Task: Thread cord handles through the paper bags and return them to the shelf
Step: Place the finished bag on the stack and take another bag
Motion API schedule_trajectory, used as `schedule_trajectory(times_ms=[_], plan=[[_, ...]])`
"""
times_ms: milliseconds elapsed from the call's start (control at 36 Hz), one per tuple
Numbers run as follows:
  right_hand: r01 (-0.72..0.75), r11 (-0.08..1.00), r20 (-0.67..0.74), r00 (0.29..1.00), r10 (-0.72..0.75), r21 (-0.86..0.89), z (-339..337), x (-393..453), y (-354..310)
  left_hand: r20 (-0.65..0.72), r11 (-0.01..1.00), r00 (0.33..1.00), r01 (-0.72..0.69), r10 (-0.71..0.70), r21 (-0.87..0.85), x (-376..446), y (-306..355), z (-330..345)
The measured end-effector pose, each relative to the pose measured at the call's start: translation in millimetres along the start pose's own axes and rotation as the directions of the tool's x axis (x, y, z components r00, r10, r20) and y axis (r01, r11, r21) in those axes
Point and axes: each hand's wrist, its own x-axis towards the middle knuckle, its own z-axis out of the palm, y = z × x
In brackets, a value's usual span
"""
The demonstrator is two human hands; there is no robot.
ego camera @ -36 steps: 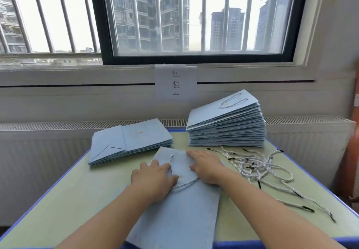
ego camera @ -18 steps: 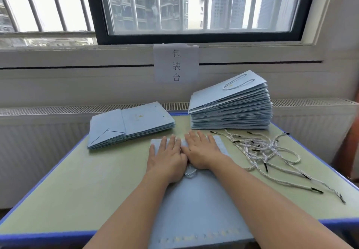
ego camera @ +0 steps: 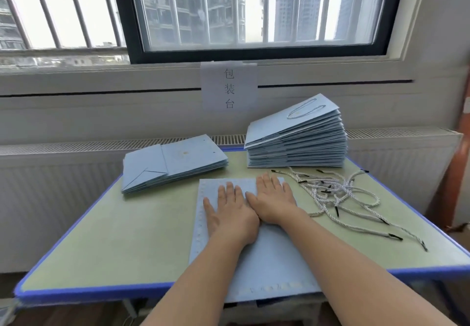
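Both hands, left [ego camera: 230,212] and right [ego camera: 273,202], lie spread flat, pressing the bag [ego camera: 269,257] at table [ego camera: 106,244] centre. Cords [ego camera: 338,196] lie at 2 o'clock. The bag looks light, creasable paper; grip its edges.

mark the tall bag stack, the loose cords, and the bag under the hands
tall bag stack [ego camera: 296,151]: head view, front edge of the pile.
loose cords [ego camera: 338,194]: head view, middle of the tangle on the table.
bag under the hands [ego camera: 274,257]: head view, bare face between the forearms.
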Motion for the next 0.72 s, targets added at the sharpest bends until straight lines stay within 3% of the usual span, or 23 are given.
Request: schedule_trajectory(times_ms=[278, 472, 528, 583, 722], plan=[[0.045, 0.997, 0.008, 0.999, -0.045, -0.067, -5.8, 7.2, 9.7, -0.025, 0.999, 0.999, -0.033, 0.032, -0.044, -4.1, -2.8, 4.7], [0.03, 0.943, -0.005, 0.999, -0.034, -0.33, -42.1, 13.2, 9.9, -0.162, 0.998, 0.986, -0.05, 0.042, -0.042, -8.0, -7.6, 6.9], [0.008, 0.978, -0.011, 1.0, -0.011, -0.207, -62.6, 12.3, 16.5, -0.188, 0.996, 0.98, -0.076, 0.067, -0.038, -8.4, -9.3, 6.9], [0.013, 0.999, 0.055, 0.998, -0.016, 0.053, -85.6, 9.7, 27.9, -0.226, 0.993, 0.968, -0.116, 0.106, -0.035, -8.0, -10.7, 5.8], [0.014, 0.86, 0.244, 0.956, -0.161, 0.509, -134.2, -3.7, 56.9, -0.346, 0.986, 0.927, -0.164, 0.146, -0.025, -2.3, -11.4, -8.4]])
